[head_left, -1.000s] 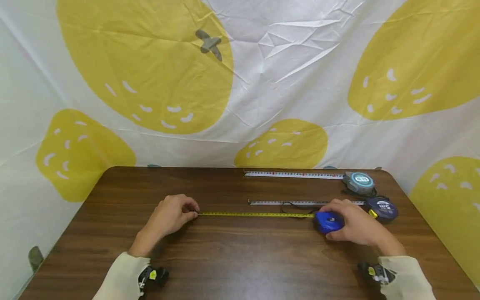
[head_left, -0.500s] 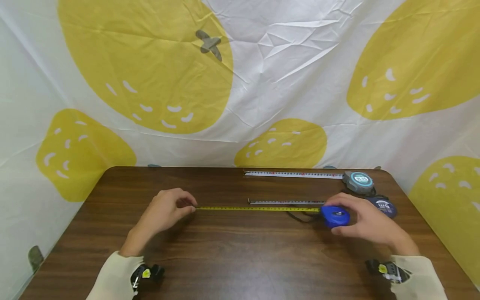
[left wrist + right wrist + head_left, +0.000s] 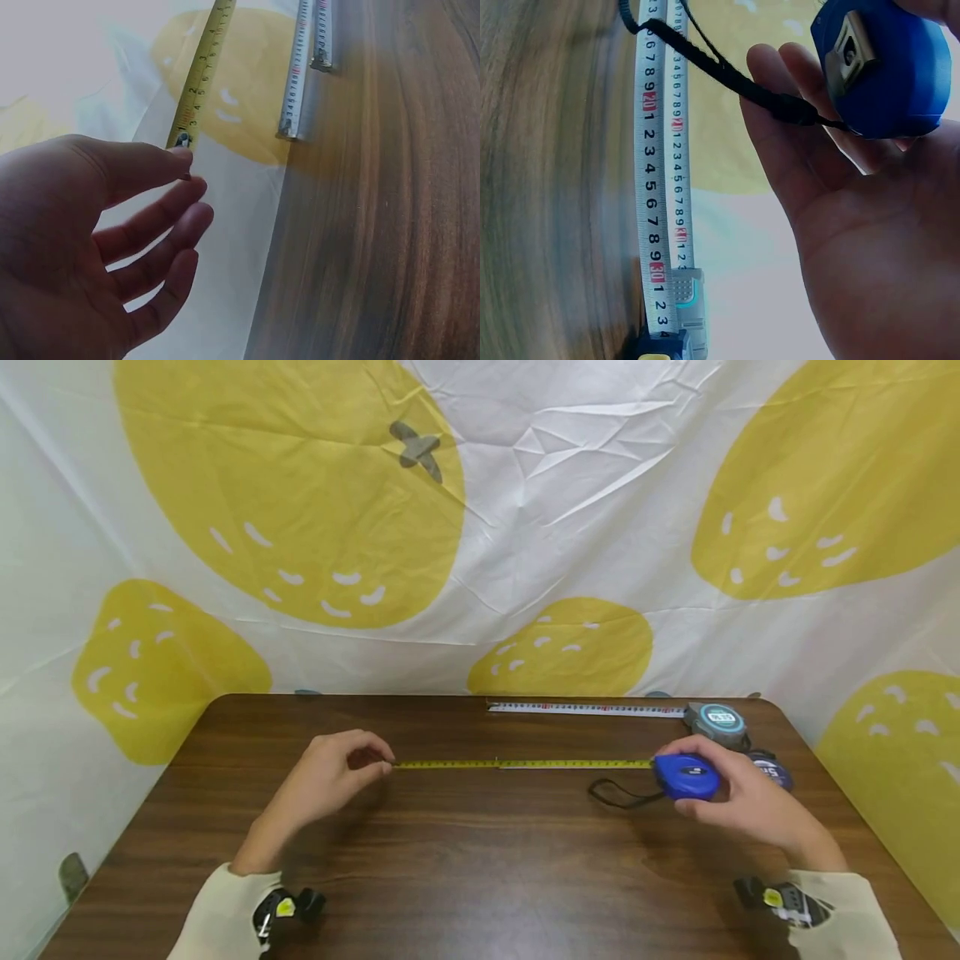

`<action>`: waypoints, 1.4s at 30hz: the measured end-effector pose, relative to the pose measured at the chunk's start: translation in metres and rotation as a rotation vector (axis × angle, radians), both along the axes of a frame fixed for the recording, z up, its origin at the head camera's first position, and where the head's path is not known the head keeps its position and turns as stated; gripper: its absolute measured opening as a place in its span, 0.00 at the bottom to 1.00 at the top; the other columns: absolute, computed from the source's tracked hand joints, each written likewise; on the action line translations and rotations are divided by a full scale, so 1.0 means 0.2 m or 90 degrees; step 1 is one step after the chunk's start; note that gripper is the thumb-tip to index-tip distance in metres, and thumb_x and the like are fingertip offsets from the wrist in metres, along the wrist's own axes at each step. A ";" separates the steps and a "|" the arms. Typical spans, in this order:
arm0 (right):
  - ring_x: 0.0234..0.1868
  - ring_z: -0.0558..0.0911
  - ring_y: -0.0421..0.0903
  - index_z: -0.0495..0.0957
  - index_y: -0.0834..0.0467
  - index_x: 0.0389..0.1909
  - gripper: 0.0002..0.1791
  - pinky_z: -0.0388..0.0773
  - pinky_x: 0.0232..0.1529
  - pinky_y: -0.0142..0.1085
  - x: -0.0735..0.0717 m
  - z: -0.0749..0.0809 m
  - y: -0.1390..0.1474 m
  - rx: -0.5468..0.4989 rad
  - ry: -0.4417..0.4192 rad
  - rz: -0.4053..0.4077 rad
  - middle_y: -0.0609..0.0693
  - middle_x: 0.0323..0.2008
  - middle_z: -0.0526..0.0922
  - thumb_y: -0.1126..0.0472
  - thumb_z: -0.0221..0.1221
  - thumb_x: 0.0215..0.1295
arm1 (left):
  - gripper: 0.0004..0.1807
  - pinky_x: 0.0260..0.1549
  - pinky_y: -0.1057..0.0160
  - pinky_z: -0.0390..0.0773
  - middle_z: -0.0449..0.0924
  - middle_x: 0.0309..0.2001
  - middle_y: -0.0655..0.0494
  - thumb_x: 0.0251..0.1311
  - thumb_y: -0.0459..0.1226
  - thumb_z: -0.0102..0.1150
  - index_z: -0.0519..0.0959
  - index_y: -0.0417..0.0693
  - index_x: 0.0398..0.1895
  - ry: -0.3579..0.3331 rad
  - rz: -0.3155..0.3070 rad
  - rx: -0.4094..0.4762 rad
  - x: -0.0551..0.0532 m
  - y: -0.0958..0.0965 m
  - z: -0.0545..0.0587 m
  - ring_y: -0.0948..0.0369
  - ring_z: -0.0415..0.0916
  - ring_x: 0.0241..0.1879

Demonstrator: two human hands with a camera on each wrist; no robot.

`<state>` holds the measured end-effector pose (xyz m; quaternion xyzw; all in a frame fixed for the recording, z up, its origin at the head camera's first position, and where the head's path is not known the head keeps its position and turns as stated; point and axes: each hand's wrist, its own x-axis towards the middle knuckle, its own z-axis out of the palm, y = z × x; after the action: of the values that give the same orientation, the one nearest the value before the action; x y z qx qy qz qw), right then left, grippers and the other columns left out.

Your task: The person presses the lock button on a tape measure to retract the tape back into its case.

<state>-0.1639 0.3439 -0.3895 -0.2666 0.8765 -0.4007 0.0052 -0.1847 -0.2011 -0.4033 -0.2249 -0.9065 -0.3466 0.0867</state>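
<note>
In the head view my left hand pinches the hooked end of a yellow blade between thumb and fingertip. The left wrist view shows the other fingers loosely bent beneath that hook. The blade runs out, level and straight, from a blue tape measure whose case my right hand grips. A black wrist strap dangles from the case, seen in the right wrist view. Both hands hold the tape above the table; from the head it overlaps the middle white blade.
Behind, a grey-and-teal tape measure lies with its white blade drawn out leftward. A dark blue tape measure sits partly behind my right hand. A fruit-print cloth hangs along the back edge of the brown table.
Both hands have lifted or moved away toward the back, carrying the blue tape measure. The right hand has shifted rightward, so more yellow blade shows and the strap hangs free.
</note>
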 end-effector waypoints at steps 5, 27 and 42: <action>0.53 0.82 0.43 0.75 0.54 0.67 0.32 0.86 0.45 0.38 0.01 0.02 0.00 -0.016 0.007 0.002 0.59 0.58 0.79 0.73 0.74 0.64 | 0.06 0.44 0.51 0.83 0.88 0.37 0.67 0.69 0.32 0.74 0.90 0.53 0.41 -0.002 -0.005 0.046 0.00 -0.01 0.01 0.62 0.83 0.40; 0.49 0.83 0.40 0.78 0.55 0.65 0.35 0.84 0.44 0.33 0.02 0.07 -0.04 0.021 0.110 -0.013 0.53 0.54 0.83 0.74 0.78 0.57 | 0.06 0.42 0.60 0.81 0.89 0.40 0.64 0.72 0.34 0.73 0.90 0.54 0.46 -0.001 0.041 0.101 0.01 -0.02 0.05 0.60 0.83 0.39; 0.53 0.81 0.41 0.82 0.44 0.66 0.34 0.82 0.44 0.41 0.03 0.09 -0.05 0.091 0.215 0.009 0.41 0.60 0.84 0.72 0.73 0.60 | 0.06 0.41 0.57 0.82 0.90 0.41 0.63 0.71 0.33 0.73 0.90 0.52 0.47 0.010 0.040 0.117 0.01 0.00 0.04 0.60 0.83 0.39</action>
<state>-0.1575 0.3330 -0.3706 -0.3355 0.8893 -0.2868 -0.1201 -0.1821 -0.2015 -0.3949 -0.1902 -0.8767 -0.4239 0.1246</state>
